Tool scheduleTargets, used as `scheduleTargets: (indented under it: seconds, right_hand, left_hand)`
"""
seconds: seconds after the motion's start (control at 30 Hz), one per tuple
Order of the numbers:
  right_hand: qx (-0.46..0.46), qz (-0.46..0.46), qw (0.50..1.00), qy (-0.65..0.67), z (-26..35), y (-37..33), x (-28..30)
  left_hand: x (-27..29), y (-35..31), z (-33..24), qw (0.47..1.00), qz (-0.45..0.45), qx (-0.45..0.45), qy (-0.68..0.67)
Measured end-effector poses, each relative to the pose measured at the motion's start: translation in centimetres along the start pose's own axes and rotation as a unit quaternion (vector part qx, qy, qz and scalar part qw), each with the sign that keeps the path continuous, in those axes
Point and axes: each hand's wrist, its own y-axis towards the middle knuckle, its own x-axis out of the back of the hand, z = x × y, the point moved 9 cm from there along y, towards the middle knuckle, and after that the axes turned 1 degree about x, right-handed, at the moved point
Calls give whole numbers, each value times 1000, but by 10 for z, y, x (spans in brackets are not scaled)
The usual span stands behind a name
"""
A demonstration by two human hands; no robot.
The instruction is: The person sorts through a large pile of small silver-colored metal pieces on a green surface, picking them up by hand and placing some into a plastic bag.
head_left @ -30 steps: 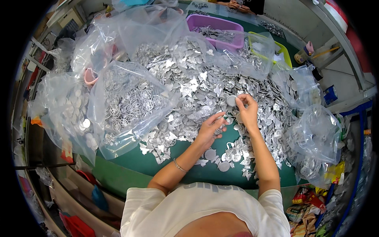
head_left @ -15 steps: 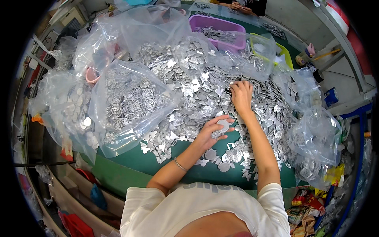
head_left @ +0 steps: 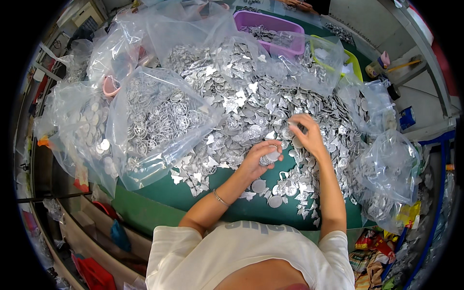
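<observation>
My left hand (head_left: 255, 158) is closed round a short stack of round grey metal discs (head_left: 273, 153), their flat faces showing at the fingertips. To its right, my right hand (head_left: 308, 134) hovers just over the pile with thumb and fingers curled toward each other; whatever is between the fingertips is too small to make out. Beneath and beyond both hands spreads a heap of silvery metal pieces (head_left: 251, 116), flat and in mixed shapes. A few loose discs (head_left: 275, 201) lie on the green tabletop (head_left: 232, 210) close to me.
Clear plastic bags of metal pieces stand left (head_left: 159, 116) and right (head_left: 386, 159). At the back are a purple bin (head_left: 302, 41) and a yellow-green bin (head_left: 357, 67). Another person's hands (head_left: 297, 4) show at the far edge. Shelving (head_left: 425, 63) rises on the right.
My right hand has drawn back from deeper in the heap toward me, its fingers now curled. My left hand keeps the disc stack and has hardly moved. The view has shifted slightly.
</observation>
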Motion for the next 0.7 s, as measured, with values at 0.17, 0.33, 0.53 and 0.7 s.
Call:
scheduleTargets:
  seconds: [0.17, 0.33, 0.53, 0.7]
  right_hand:
    - [12, -28, 992, -122, 1, 19, -34]
    - [24, -32, 979, -202, 10, 2, -60]
    - [26, -62, 989, -128, 46, 19, -50]
    - [74, -34, 986, -147, 56, 53, -79]
  left_hand:
    - [-7, 0, 0, 1000, 25, 3, 9]
    - [-5, -1, -2, 998, 53, -14, -17]
    - [-4, -22, -6, 999, 35, 18, 8]
    - [-4, -31, -17, 999, 18, 4, 28]
